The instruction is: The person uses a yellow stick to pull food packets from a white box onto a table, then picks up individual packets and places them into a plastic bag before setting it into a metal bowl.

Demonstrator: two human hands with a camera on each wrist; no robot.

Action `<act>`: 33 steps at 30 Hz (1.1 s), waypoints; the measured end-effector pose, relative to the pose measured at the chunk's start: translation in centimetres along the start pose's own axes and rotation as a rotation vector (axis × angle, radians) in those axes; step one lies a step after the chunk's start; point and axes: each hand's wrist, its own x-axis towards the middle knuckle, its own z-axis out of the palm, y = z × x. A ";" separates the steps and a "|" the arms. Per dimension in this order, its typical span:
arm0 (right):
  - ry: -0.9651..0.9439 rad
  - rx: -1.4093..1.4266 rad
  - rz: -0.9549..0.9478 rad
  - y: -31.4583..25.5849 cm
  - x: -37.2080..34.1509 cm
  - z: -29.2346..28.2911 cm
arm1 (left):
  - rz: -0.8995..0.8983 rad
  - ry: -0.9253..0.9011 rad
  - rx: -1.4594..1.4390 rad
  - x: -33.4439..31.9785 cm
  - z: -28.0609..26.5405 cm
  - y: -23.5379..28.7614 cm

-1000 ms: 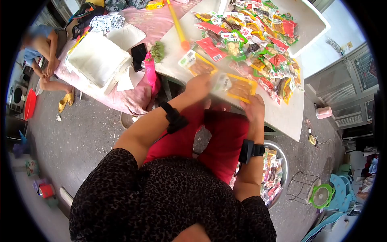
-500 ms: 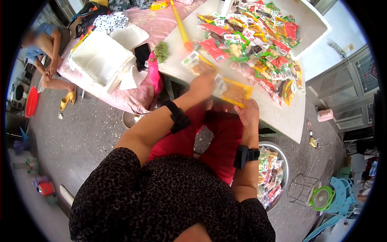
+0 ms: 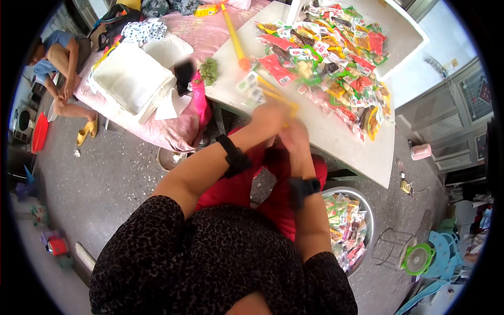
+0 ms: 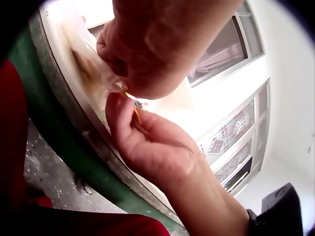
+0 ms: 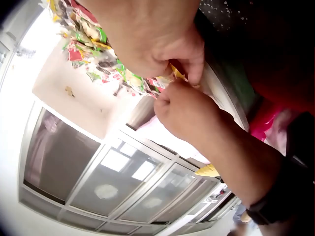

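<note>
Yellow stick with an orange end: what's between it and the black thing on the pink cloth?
A bunch of green sprigs lies between them, beside the bright pink plastic. The head view shows it.

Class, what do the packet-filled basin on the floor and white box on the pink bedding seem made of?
Basin: probably metal, smooth and silvery, judging by its shiny grey rim.
White box: likely foam, matte, given its thick walls and uneven edges.

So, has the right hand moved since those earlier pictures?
Yes. Judged against the metal basin, the right hand has moved to the person's left, closer to the left hand.
</note>
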 end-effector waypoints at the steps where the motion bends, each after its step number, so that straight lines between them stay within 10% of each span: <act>1: 0.020 -0.100 0.012 0.2 0.1 0.4 | -0.034 -0.040 0.032 0.0 0.1 0.0; 9: -0.078 -1.135 0.142 -3.3 -2.3 5.0 | -0.012 0.112 -0.074 -1.4 1.4 -2.1; 18: -0.374 -1.291 0.328 -3.6 -0.4 3.5 | 0.097 0.199 0.003 -2.2 0.7 -2.9; 25: 0.181 -1.176 -0.377 -10.5 -0.1 -4.0 | 0.167 0.300 0.150 -2.3 1.5 -3.7; 27: 0.331 -1.533 -0.934 -14.0 2.2 -9.9 | 0.147 0.293 0.182 -1.7 1.9 -3.8; 33: 0.838 -1.795 -0.534 -21.3 1.9 -15.9 | 0.113 0.388 0.077 0.4 3.3 -4.8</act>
